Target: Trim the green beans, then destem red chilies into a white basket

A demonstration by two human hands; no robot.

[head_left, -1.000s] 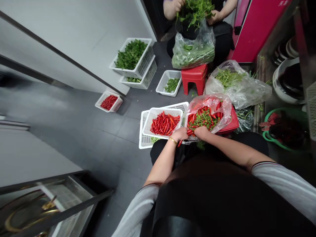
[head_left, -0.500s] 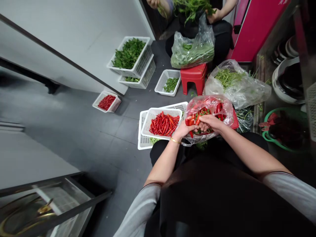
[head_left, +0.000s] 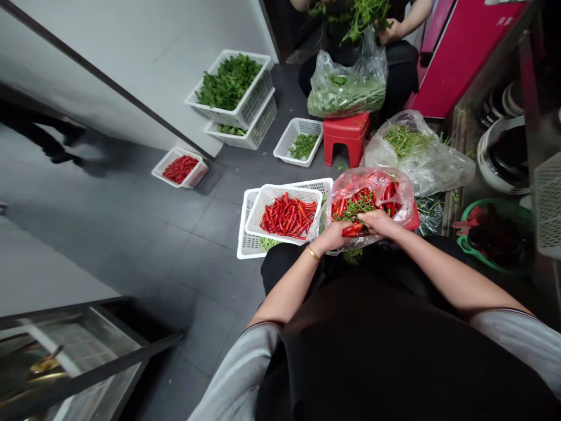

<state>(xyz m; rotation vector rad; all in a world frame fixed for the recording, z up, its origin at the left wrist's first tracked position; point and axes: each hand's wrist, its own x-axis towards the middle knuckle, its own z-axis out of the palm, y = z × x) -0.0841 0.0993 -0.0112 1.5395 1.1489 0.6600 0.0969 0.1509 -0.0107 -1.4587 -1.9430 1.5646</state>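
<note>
My left hand is closed around the ends of a few red chili peppers at the near side of a clear plastic bag. Facing it, my right hand grips the same peppers, its fingers bent and partly hidden. Beneath and beyond both hands, the bag holds more red peppers and a heap of green stems. It rests on a red surface, mostly covered. Just left of my left hand, a white basket of stemless red peppers sits on a larger white basket with some green in it.
Across from me a person's hand holds leafy greens above a bag on a red stool. Stacked baskets of greens stand by the wall. A small basket holds red peppers. A green basin is at right.
My hands have lowered slightly toward me, and my left palm has turned from open-faced to closed. Green stems now show on the peppers in the bag. A walking person's legs appear at far left.
</note>
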